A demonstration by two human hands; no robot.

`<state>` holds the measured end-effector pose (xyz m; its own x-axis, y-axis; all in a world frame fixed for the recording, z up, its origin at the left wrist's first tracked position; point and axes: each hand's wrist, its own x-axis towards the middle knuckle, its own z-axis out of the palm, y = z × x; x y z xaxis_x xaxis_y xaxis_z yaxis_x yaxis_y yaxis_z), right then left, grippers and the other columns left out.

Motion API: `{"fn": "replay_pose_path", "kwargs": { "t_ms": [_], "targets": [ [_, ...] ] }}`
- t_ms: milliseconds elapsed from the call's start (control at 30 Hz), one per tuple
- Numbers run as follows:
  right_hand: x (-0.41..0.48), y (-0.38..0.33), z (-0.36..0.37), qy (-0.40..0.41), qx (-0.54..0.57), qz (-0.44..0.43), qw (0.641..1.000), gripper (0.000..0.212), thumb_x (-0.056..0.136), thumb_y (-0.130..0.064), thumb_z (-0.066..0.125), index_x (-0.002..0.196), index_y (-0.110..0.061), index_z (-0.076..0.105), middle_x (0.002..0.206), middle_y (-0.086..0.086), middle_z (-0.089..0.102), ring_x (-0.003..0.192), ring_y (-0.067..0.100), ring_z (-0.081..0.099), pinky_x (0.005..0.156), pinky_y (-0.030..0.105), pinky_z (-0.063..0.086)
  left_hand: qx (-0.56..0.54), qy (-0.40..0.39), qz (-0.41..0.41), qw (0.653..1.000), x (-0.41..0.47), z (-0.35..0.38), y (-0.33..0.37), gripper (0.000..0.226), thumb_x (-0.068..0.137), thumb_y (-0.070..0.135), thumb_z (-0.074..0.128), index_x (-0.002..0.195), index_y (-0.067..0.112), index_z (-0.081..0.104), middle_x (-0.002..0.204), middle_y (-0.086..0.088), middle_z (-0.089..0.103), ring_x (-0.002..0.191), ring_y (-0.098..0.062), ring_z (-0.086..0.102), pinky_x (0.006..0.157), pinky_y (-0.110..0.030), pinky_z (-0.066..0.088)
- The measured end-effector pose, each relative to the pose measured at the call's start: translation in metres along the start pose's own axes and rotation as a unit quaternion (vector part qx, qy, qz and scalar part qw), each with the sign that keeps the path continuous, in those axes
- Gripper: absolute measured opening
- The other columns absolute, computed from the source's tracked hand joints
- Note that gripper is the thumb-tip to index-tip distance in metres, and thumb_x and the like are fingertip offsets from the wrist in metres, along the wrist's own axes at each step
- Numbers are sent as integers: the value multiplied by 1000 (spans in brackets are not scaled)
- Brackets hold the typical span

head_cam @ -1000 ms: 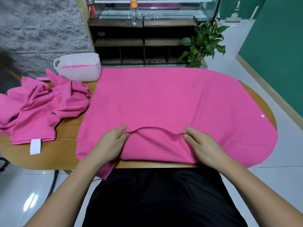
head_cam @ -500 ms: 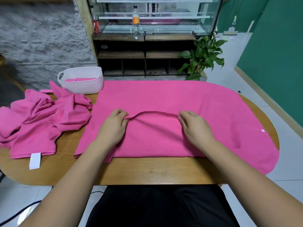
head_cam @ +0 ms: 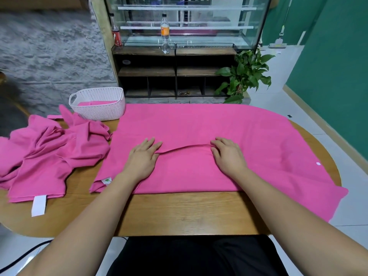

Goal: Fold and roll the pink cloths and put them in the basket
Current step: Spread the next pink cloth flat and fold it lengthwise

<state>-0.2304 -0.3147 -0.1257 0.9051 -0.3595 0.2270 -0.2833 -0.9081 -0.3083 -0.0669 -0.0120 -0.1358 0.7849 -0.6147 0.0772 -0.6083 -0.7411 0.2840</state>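
Shows pink cloth [head_cam: 199, 126] spread on table [head_cam: 179, 212], just right of basket [head_cam: 99, 111], near edge folded over. Presses left hand [head_cam: 143, 158] and right hand [head_cam: 229, 155] flat on fold, fingers straight, gripping nothing. Shows crumpled cloths [head_cam: 49, 156] heaped front-left of basket.

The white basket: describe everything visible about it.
The basket is white and plastic-looking, with perforated walls, rounded corners and a cut-out handle at its left end. It stands upright at the far edge of the wooden table, on the left. Inside lies pink cloth, below the rim. A crumpled pile of pink cloths lies just in front; whether they touch is unclear. A corner of the spread cloth comes up to its right side.
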Motion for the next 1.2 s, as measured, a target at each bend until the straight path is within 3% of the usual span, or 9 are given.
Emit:
{"fn": "replay_pose_path", "kwargs": {
  "t_ms": [100, 433, 733, 867, 1000, 1200],
  "targets": [
    [-5, 1, -1, -6, 19, 15, 1000, 39, 107, -33, 52, 142, -21, 65, 152, 5, 58, 141, 27, 51, 118, 47, 38, -3, 2, -1, 1000, -8, -1, 3, 52, 110, 35, 42, 162, 39, 35, 173, 5, 24, 161, -18, 16, 129, -48, 18],
    [-79, 0, -9, -1, 38, 10, 999, 44, 104, -22, 53, 147, -21, 61, 158, 2, 52, 148, 22, 43, 124, 41, 29, -23, 8, 26, 999, -93, 0, 14, 54, 110, 32, 44, 163, 41, 32, 172, 12, 21, 161, -14, 14, 130, -43, 17],
    [-124, -2, -13, -6, 40, -4, 999, 41, 107, -22, 52, 148, -23, 60, 161, -2, 48, 150, 20, 40, 122, 40, 31, -43, -1, 34, 998, -133, -1, 17, 64, 100, 51, 19, 162, 42, 34, 171, 17, 19, 161, -8, 12, 131, -40, 16],
    [-108, -3, -22, 33, 38, -29, 998, 43, 106, -23, 43, 145, -20, 62, 157, 1, 53, 147, 22, 46, 117, 44, 38, -106, 5, 8, 994, -112, -14, 16, 62, 97, 48, 29, 157, 40, 44, 168, 9, 33, 160, -13, 20, 129, -47, 24],
    [-58, -5, -27, 64, 27, -36, 997, 41, 107, -19, 49, 147, -18, 59, 159, 6, 52, 148, 26, 46, 119, 50, 39, -124, 37, -4, 992, -64, -28, 18, 62, 96, 36, 36, 156, 30, 50, 167, -2, 37, 159, -21, 23, 130, -43, 22],
    [5, -5, -18, 14, -1, -2, 1000, 42, 111, -29, 43, 149, -21, 56, 162, 10, 47, 151, 29, 41, 120, 49, 35, -93, 28, -35, 995, 0, -23, 3, 49, 107, 24, 46, 156, 28, 49, 168, -8, 35, 160, -24, 22, 129, -45, 23]
  ]
}}
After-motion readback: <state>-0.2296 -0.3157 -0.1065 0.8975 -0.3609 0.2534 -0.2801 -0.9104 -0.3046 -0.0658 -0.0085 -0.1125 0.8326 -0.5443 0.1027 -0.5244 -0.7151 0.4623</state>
